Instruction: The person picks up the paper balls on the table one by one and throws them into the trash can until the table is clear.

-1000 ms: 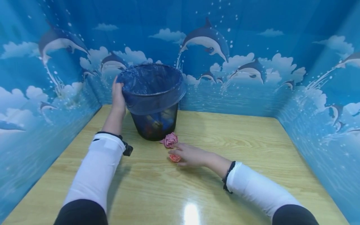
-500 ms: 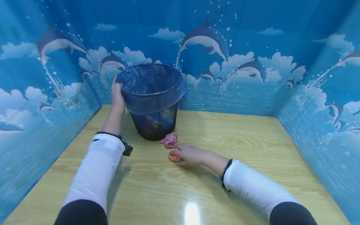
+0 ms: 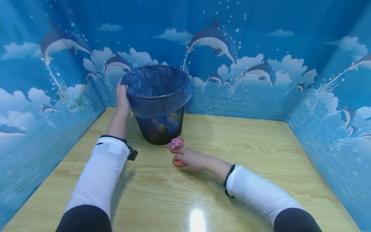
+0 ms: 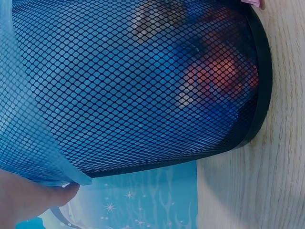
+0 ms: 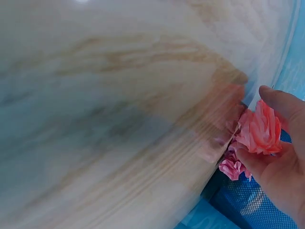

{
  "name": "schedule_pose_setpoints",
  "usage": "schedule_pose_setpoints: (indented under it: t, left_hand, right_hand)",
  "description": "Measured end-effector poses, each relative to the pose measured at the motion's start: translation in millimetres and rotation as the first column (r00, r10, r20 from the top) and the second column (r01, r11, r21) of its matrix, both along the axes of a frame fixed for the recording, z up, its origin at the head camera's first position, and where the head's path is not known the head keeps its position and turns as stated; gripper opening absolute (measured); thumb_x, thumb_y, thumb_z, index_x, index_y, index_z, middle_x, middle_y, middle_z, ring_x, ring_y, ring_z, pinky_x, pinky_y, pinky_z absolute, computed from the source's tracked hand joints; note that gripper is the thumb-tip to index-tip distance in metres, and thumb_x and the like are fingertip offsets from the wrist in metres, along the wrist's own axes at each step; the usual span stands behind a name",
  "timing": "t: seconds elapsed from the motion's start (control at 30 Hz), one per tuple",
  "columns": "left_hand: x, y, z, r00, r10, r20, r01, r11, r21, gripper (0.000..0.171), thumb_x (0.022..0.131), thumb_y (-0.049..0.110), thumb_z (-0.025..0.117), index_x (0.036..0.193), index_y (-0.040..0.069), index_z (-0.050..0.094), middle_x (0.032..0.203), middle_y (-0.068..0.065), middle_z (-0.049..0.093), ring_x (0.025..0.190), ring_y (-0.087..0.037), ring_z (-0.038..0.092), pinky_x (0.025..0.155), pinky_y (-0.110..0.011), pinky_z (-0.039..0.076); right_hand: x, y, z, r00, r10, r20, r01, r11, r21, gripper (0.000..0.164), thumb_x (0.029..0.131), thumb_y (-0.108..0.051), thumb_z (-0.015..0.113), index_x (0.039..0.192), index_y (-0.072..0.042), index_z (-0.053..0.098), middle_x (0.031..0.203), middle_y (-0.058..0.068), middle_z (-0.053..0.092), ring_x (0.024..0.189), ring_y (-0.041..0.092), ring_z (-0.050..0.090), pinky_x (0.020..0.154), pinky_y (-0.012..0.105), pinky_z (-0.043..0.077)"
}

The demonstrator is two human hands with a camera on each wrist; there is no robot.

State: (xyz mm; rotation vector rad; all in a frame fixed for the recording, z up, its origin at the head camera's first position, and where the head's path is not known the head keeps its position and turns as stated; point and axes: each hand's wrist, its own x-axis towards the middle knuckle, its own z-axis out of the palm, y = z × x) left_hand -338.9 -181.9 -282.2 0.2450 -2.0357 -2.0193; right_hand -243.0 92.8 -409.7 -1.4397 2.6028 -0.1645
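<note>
My left hand (image 3: 121, 98) holds the rim of a black mesh waste bin (image 3: 174, 125) on its left side. A blue plastic bag (image 3: 157, 106) lines the bin and folds over its rim. In the left wrist view the thumb (image 4: 43, 195) presses the bag's folded edge, and blurred red, blue and pale contents show through the mesh. On the table in front of the bin, my right hand (image 3: 195, 160) grips a coral ball of crumpled paper (image 5: 262, 129) between thumb and fingers. A pink crumpled paper (image 3: 176, 144) lies just beyond, close to the bin's base.
The wood-grain table (image 3: 246, 145) carries the bin at its back left. Blue dolphin-print sheeting (image 3: 261, 93) closes off the back and both sides. A bright light reflection shows near the table's front.
My right hand's fingers have closed round the coral crumpled paper, and the right forearm has shifted slightly left. The left hand and bin have stayed put.
</note>
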Motion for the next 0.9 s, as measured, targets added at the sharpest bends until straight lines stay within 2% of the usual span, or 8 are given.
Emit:
schedule_pose_setpoints:
  t: [0.37, 0.57, 0.77, 0.9]
  left_hand:
    - [-0.8, -0.6, -2.4, 1.000, -0.008, -0.020, 0.008, 1.000, 0.000, 0.060, 0.098, 0.035, 0.025, 0.156, 0.033, 0.009, 0.164, 0.004, 0.006, 0.149, -0.016, 0.012, 0.121, -0.037, 0.008]
    - [0.1, -0.8, -0.8, 1.000, -0.014, -0.016, 0.014, 1.000, 0.004, 0.060, 0.098, 0.034, 0.025, 0.156, 0.034, 0.008, 0.164, 0.005, 0.005, 0.150, -0.015, 0.009, 0.121, -0.037, 0.007]
    - [0.1, -1.1, -0.8, 1.000, -0.014, -0.011, 0.014, 1.000, 0.009, 0.060, 0.098, 0.033, 0.025, 0.156, 0.034, 0.007, 0.164, 0.006, 0.004, 0.150, -0.015, 0.008, 0.121, -0.036, 0.006]
    - [0.1, -0.7, -0.7, 1.000, -0.011, -0.013, 0.011, 1.000, 0.008, 0.060, 0.099, 0.034, 0.025, 0.156, 0.035, 0.008, 0.164, 0.007, 0.002, 0.150, -0.015, 0.007, 0.121, -0.036, 0.005]
  right_hand:
    - [-1.0, -6.1, -2.8, 0.999, 0.008, -0.050, -0.009, 1.000, -0.012, 0.027, 0.089, -0.016, 0.068, 0.116, -0.012, 0.066, 0.118, 0.010, 0.059, 0.111, 0.025, 0.058, 0.099, 0.035, 0.045]
    - [-1.3, -7.7, -3.2, 0.998, 0.003, -0.069, -0.004, 1.000, -0.013, 0.026, 0.087, -0.013, 0.068, 0.113, -0.011, 0.067, 0.116, 0.010, 0.060, 0.109, 0.024, 0.058, 0.098, 0.034, 0.046]
    - [-0.9, -7.3, -2.4, 0.998, 0.004, -0.069, -0.006, 1.000, -0.031, 0.022, 0.088, -0.013, 0.067, 0.110, -0.011, 0.067, 0.114, 0.011, 0.061, 0.108, 0.024, 0.059, 0.097, 0.034, 0.047]
    - [-1.5, -5.9, -0.5, 0.999, -0.028, -0.028, 0.027, 0.999, -0.040, 0.025, 0.089, -0.013, 0.065, 0.113, -0.010, 0.066, 0.116, 0.010, 0.061, 0.108, 0.023, 0.059, 0.096, 0.034, 0.047]
